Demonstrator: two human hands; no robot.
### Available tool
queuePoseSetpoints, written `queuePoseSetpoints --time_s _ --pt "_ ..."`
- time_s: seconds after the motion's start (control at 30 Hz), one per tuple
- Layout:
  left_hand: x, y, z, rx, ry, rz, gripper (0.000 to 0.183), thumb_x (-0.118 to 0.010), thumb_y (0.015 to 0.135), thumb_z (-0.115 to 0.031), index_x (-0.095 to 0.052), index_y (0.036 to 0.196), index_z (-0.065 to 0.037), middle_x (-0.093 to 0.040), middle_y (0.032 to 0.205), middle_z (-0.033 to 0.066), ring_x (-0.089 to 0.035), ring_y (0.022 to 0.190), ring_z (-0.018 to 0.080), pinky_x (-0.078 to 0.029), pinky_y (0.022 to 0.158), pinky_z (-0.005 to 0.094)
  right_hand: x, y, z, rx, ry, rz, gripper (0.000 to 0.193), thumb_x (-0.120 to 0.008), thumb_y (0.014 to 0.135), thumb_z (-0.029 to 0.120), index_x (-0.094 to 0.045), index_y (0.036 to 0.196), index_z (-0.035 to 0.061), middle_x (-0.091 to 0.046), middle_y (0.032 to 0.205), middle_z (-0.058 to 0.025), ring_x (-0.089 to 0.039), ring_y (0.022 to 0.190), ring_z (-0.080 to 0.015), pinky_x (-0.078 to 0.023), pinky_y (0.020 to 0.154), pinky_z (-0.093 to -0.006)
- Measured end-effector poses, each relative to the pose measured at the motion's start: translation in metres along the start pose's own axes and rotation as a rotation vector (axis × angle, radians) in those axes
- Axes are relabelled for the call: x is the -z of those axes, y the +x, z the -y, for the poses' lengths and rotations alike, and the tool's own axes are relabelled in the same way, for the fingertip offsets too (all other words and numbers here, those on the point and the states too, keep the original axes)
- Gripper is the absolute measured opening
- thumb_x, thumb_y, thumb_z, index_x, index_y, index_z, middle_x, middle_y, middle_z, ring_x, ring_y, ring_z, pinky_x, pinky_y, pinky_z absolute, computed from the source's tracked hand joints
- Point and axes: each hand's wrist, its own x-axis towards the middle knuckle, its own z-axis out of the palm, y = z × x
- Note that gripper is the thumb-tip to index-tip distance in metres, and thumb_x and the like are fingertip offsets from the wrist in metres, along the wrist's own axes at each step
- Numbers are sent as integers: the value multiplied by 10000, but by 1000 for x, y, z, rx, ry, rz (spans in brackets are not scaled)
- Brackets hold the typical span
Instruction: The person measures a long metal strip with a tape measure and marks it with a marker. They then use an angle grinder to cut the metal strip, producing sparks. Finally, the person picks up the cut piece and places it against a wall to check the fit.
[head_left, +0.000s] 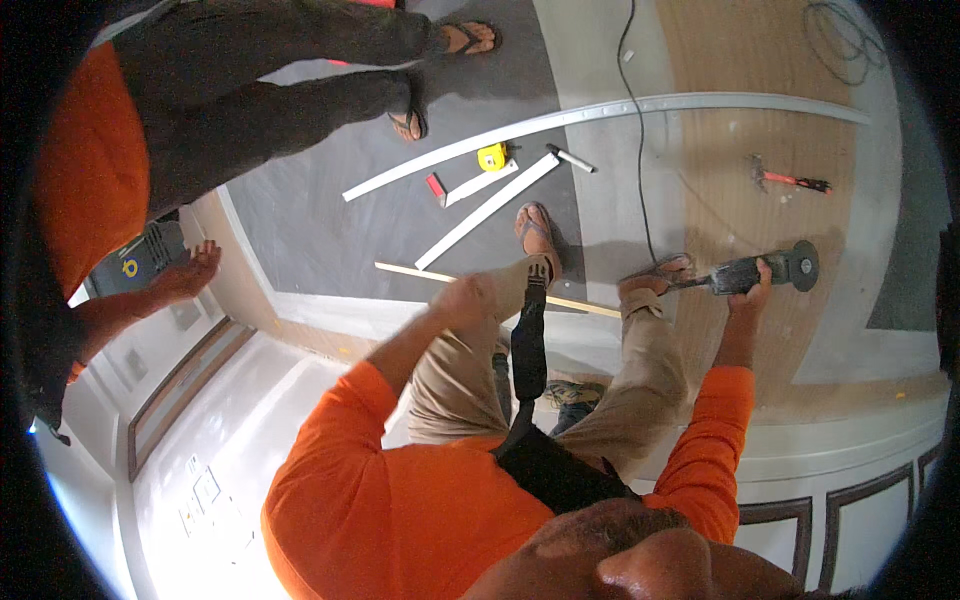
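Observation:
My right hand (763,290) grips a dark angle grinder (735,276) by its body, low over the wood-patterned floor at the right. Its round disc end (803,266) points away to the right, and its tail lies beside my right foot. My left hand (467,300) is at my left knee, blurred, with its fingers not clear. Beyond my left foot are a white strip (485,212), a shorter white piece (480,184), a yellow tape measure (492,157), a small red block (436,186) and a marker pen (575,160). A thin wooden stick (585,306) passes behind my left leg.
A long pale metal strip (600,112) crosses the floor. A black cord (641,130) runs down toward my right foot. A red-handled hammer (795,181) and coiled wire (845,45) lie right. Another person (95,170) in orange stands left, near a dark case (145,262).

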Motion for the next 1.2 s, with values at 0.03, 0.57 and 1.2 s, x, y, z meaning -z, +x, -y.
queuePoseSetpoints --time_s 0.03,0.57,1.2 --pt "22 28 -1 32 -16 -107 320 -667 893 -249 -683 1177 -103 -716 1102 108 -690 883 194 -553 798 381 13 15 -4 -2 6 116 274 -696 869 206 -595 1087 74 -656 949 -70 -652 928 -277 -548 844 -473" --pt "76 317 114 -278 614 -539 916 -865 676 -470 -479 1425 -110 -497 1391 173 -492 1275 378 -429 1071 468 112 108 -76 223 -70 -139 325 -721 890 282 -608 1108 68 -642 977 -114 -639 892 -258 -534 822 -436" --pt "47 351 144 -329 402 -651 778 -821 678 -399 -551 1283 9 -574 1173 259 -566 1121 414 -486 966 482 157 83 -113 217 -234 -118 301 -670 910 315 -629 1015 36 -645 925 -143 -623 873 -317 -509 791 -455"
